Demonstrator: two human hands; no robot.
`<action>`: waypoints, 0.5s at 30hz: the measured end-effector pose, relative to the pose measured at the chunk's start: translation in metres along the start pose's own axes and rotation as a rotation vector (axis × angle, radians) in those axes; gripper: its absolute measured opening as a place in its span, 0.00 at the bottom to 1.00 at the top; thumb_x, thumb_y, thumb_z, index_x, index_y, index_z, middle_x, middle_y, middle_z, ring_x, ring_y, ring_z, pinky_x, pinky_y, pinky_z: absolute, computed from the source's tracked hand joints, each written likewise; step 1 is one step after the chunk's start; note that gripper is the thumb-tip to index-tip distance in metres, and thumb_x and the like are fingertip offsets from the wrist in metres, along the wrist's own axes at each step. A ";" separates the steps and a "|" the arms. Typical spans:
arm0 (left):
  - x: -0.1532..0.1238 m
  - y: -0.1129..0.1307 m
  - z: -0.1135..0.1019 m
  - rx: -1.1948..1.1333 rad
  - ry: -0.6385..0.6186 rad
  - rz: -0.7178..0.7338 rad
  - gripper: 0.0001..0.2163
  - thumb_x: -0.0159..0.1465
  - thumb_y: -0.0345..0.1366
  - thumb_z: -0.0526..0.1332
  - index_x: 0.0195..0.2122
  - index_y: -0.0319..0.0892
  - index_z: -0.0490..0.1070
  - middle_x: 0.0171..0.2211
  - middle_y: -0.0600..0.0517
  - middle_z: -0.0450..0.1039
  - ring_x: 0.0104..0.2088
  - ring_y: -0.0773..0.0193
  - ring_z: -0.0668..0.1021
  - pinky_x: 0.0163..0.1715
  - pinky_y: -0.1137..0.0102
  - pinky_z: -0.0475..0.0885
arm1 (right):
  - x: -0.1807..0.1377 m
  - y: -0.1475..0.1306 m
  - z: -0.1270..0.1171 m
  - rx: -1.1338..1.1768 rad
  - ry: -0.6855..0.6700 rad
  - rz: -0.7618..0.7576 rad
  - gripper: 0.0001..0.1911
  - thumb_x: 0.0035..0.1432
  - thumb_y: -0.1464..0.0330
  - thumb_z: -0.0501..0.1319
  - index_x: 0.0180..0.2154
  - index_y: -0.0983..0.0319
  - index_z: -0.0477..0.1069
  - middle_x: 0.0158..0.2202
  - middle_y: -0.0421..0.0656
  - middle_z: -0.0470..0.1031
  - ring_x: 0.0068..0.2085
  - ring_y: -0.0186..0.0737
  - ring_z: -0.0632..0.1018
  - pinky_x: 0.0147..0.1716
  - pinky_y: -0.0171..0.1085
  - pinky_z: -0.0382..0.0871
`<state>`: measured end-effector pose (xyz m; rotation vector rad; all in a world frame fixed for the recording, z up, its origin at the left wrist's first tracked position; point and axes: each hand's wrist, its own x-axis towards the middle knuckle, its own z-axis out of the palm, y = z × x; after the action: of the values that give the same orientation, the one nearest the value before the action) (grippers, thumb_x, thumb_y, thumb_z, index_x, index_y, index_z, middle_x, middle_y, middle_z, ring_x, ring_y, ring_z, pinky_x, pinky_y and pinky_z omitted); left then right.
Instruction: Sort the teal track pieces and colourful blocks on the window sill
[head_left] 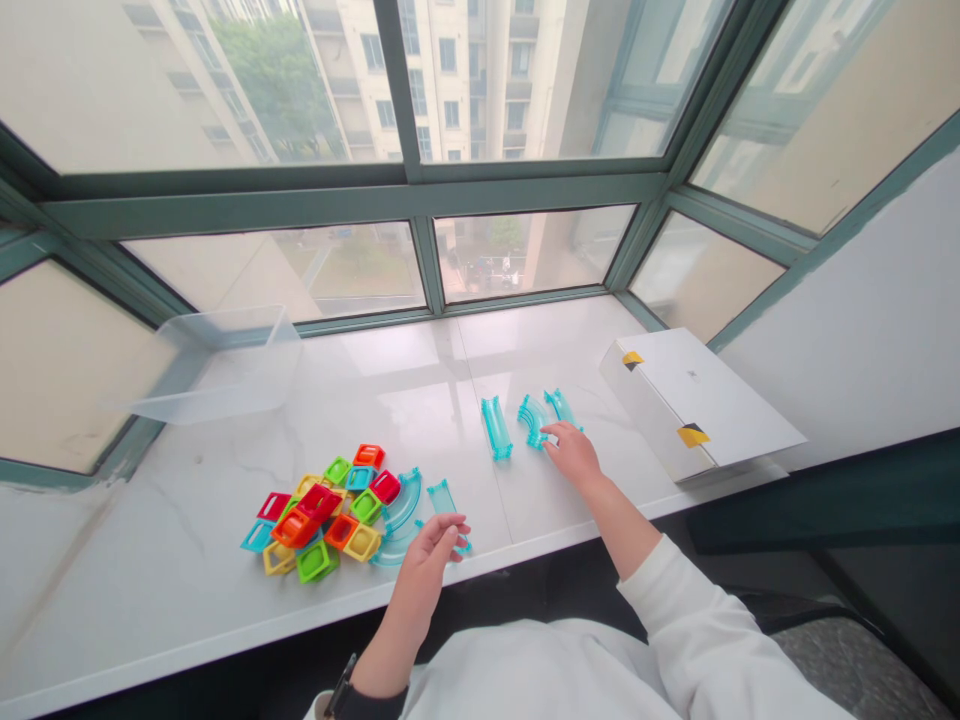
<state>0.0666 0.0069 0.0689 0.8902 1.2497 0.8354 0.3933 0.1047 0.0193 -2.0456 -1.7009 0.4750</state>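
My right hand [574, 454] reaches to a translucent teal curved track piece [531, 418], with thumb and fingertips closed at its lower end. Just behind it lies a short teal track piece [559, 406], partly covered by the hand. A straight teal track piece [496, 430] rests to the left. My left hand [435, 550] hangs over the table's front edge with loose, parted fingers and nothing in them. Beneath its fingertips is another straight teal piece [441, 494], partly hidden. Beside that hand lie larger curved teal track pieces [406, 502].
A heap of red, yellow, green and blue hollow plastic blocks [319, 510] lies on the left of the white marbled ledge [202, 530]. A clear plastic bin [225, 370] stands at the back left. A white box [697, 390] with yellow-black tabs sits at right, before the windows.
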 end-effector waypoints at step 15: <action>0.001 -0.005 -0.001 -0.029 0.024 0.013 0.18 0.61 0.50 0.67 0.44 0.42 0.79 0.39 0.46 0.80 0.38 0.58 0.79 0.37 0.66 0.74 | -0.007 -0.005 -0.006 -0.010 -0.003 0.019 0.16 0.63 0.69 0.63 0.52 0.55 0.79 0.50 0.47 0.75 0.38 0.40 0.76 0.42 0.40 0.70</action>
<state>0.0658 0.0056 0.0643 0.8679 1.2509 0.8745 0.3911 0.0979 0.0265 -2.0701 -1.6900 0.4767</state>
